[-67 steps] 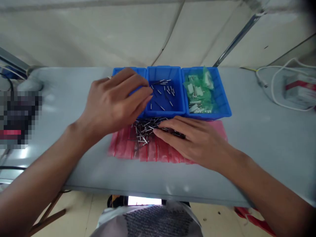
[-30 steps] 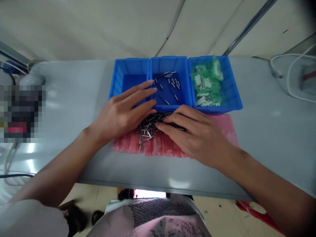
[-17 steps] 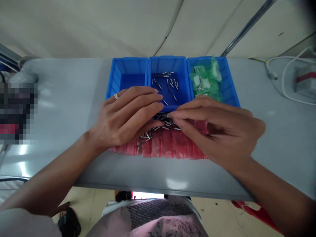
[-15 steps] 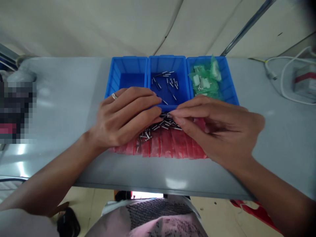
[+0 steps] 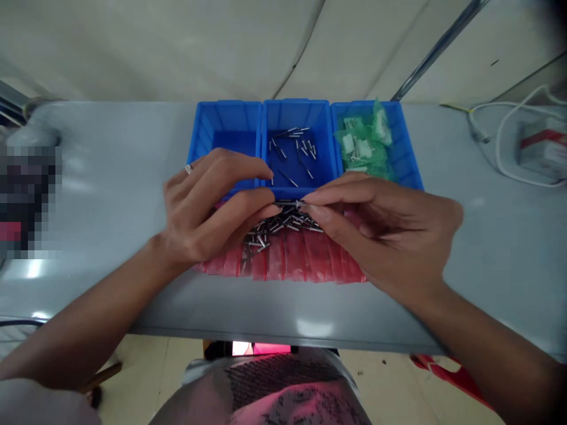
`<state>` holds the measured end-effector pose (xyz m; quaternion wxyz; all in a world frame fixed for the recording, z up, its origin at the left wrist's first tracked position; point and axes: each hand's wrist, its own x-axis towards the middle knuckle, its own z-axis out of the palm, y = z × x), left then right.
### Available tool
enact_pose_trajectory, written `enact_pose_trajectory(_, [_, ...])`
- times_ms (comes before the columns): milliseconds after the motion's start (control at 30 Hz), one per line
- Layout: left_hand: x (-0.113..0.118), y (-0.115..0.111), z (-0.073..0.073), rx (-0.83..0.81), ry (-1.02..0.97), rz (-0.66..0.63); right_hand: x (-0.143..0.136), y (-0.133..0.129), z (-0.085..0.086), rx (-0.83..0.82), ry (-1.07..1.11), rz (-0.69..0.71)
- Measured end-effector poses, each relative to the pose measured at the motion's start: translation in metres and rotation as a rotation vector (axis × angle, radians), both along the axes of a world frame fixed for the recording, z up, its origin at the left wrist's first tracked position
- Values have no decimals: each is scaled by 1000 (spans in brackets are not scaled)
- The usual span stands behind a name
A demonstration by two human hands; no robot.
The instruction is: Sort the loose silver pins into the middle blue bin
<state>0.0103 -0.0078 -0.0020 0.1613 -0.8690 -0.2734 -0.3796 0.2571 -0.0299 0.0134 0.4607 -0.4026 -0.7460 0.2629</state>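
- Metal pin (image 5: pixel 289 203), slim, straight, shiny, thicker toward its right end: it lies crosswise between my left hand (image 5: pixel 204 217) and right hand (image 5: pixel 392 227).
- Thumb and forefinger of each are pinched narrow on it, one hand per end; I'd keep both pinches light and in line, so the smooth shank doesn't roll.
- Just below in view, a tangled pile of similar pins (image 5: pixel 283 224) lies on thin, crinkled pink bags (image 5: pixel 305 264).
- Beyond, the smooth blue middle bin (image 5: pixel 296 112) holds loose pins (image 5: pixel 304 147), the right bin (image 5: pixel 406 156) filmy green bags (image 5: pixel 370 160).
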Motion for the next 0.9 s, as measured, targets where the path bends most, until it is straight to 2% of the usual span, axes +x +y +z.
enact_pose_trajectory(100, [0,1,1,-31,-33,21,0,4,-4,-36,67,-110])
enact_pose_trajectory(233, [0,6,1,-58,15,89,4,11,-4,-94,252,-71])
enact_pose_trajectory(300, [0,9,-1,-116,73,91,11,15,-3,38,110,-66])
enact_pose_trajectory(400, [0,11,-3,-196,145,55,24,22,-2,402,-338,-42])
enact_pose_trajectory(467, [-1,12,-5,-216,172,47,32,27,-4,523,-579,-21])
enact_pose_trajectory(533, [-2,13,-5,-215,184,33,36,31,-8,492,-685,-10])
enact_pose_trajectory(633, [-4,13,-6,-185,179,-21,37,33,-13,416,-694,3])
enact_pose_trajectory(900, [-5,11,-5,-175,178,-41,34,29,-10,464,-697,24])
